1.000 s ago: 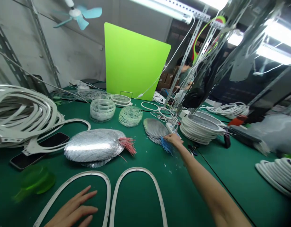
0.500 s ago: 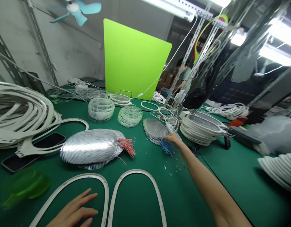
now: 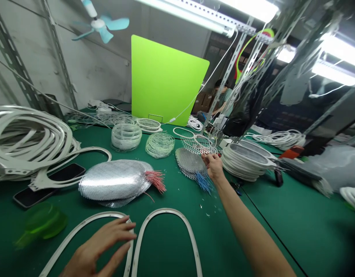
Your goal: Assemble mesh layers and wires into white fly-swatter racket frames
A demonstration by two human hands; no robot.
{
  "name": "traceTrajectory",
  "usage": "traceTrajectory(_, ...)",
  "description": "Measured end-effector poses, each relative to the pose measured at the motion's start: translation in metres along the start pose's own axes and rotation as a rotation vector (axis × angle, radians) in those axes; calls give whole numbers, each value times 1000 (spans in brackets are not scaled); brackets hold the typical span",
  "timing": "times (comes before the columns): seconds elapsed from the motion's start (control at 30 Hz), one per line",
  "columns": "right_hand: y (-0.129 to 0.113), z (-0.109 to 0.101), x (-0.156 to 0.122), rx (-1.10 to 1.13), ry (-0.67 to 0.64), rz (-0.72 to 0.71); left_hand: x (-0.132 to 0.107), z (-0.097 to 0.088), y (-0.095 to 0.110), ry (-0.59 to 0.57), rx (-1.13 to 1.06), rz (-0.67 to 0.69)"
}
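Observation:
My right hand pinches the edge of an oval metal mesh sheet, raised above a stack of similar mesh sheets. Blue wire ends stick out from that stack toward me. My left hand is open, fingers stretched, over one white oval frame; whether it touches the frame I cannot tell. Beside it lies a second white frame, its near end cut off by the picture edge. Left of centre rests a larger pile of silver mesh sheets with red wire ends.
White frames are heaped at the left by two phones and a green translucent object. Behind are coils and a green upright board. Stacked meshed frames stand right. A person sits beyond the metal posts.
My right hand has lifted a mesh sheet up off the stack with blue wire ends. My left hand has moved right and slightly up. The view has shifted a little.

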State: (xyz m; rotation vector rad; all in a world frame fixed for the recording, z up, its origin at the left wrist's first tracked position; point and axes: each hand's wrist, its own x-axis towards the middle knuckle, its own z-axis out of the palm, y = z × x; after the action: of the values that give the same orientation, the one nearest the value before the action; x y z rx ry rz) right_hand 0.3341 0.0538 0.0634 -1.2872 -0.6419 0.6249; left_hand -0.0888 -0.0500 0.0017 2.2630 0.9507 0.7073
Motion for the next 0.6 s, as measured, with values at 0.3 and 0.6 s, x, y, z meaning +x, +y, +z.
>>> traceTrajectory(0.3, -13, 10, -163, 248, -85, -29, 153, 13, 87, -40, -1262, -552)
traceTrajectory(0.6, -27, -53, -277, 549, -320, 796, 82, 15, 83, -37, -1273, -734)
